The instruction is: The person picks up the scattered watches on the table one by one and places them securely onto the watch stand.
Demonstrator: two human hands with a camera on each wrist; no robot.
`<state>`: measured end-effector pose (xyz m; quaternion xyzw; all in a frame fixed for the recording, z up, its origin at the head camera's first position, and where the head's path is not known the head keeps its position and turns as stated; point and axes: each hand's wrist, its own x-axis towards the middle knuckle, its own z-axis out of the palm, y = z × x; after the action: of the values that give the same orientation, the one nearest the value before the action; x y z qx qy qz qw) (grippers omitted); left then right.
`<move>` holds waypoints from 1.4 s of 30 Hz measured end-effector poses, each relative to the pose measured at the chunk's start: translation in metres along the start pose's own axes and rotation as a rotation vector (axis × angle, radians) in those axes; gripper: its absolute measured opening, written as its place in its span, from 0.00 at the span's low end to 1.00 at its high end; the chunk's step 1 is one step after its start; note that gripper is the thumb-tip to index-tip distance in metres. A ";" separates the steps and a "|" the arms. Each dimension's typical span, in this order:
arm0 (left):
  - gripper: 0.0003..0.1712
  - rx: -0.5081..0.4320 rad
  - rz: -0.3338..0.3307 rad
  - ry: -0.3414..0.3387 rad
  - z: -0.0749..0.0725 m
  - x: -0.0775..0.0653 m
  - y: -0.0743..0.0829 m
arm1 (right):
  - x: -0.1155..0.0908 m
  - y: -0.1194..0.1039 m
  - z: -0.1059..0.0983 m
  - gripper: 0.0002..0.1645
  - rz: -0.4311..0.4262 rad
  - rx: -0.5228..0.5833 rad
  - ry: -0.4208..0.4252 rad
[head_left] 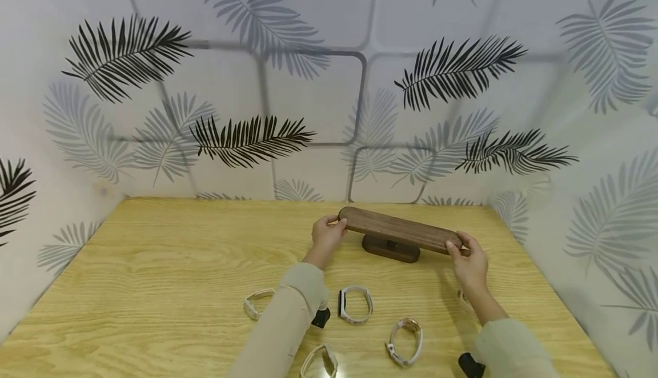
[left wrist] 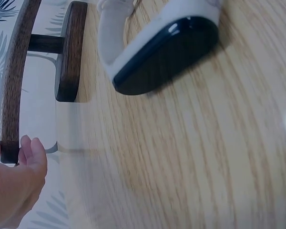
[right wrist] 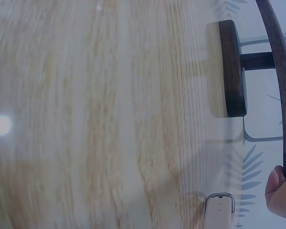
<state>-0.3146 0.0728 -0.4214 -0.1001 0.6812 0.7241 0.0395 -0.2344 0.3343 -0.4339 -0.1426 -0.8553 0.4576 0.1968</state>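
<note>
On the table, toward its far edge, we see the wooden stand resting on its base. We judge it stiff, moderately light, sturdy, perhaps slightly slippery; its long bar is best held at both ends. The 2 hands do so: the left hand pinches 1 end, the right hand the other, fingers narrowly closed.

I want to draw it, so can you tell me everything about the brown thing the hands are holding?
This stand looks like dark brown, grained wood. It has a long bar with rounded ends, a short post and a shorter base. It stands upright, its base on the table toward the far edge, and the bar raised above. The left hand pinches one end of the bar; the right hand grips the other.
</note>
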 end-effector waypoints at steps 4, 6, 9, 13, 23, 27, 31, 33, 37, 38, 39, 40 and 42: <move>0.19 0.003 -0.011 -0.012 -0.006 0.003 -0.002 | 0.000 -0.002 0.003 0.27 -0.006 0.005 -0.015; 0.19 0.015 -0.019 -0.025 -0.009 0.004 -0.001 | 0.000 -0.004 0.004 0.27 -0.003 0.015 -0.029; 0.19 0.046 -0.022 -0.050 -0.014 0.002 0.000 | -0.001 -0.006 0.004 0.28 0.006 0.027 -0.053; 0.20 0.128 -0.021 -0.086 -0.024 0.003 0.001 | 0.000 -0.007 0.006 0.28 0.007 0.014 -0.066; 0.21 0.226 -0.028 -0.125 -0.047 0.000 0.004 | -0.002 -0.014 0.014 0.27 -0.021 0.011 -0.101; 0.21 0.280 -0.001 -0.139 -0.058 -0.007 0.010 | -0.002 -0.016 0.020 0.26 -0.043 -0.001 -0.104; 0.22 0.316 -0.017 -0.152 -0.069 -0.009 0.011 | -0.003 -0.019 0.025 0.25 -0.048 -0.012 -0.114; 0.21 0.342 -0.025 -0.158 -0.074 -0.009 0.011 | -0.004 -0.022 0.027 0.25 -0.055 -0.012 -0.121; 0.20 0.374 -0.022 -0.155 -0.082 -0.009 0.012 | -0.007 -0.026 0.029 0.25 -0.062 -0.008 -0.155; 0.20 0.370 -0.024 -0.153 -0.084 -0.009 0.013 | -0.008 -0.028 0.029 0.25 -0.060 -0.007 -0.165; 0.20 0.367 -0.024 -0.153 -0.086 -0.010 0.013 | -0.008 -0.029 0.030 0.25 -0.059 -0.009 -0.175; 0.20 0.357 -0.033 -0.153 -0.087 -0.011 0.014 | -0.009 -0.030 0.030 0.25 -0.061 -0.011 -0.180; 0.20 0.335 -0.047 -0.154 -0.091 -0.013 0.015 | -0.010 -0.032 0.032 0.25 -0.066 -0.015 -0.185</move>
<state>-0.2969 -0.0176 -0.4086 -0.0524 0.7847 0.6049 0.1246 -0.2424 0.2898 -0.4249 -0.0728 -0.8776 0.4555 0.1308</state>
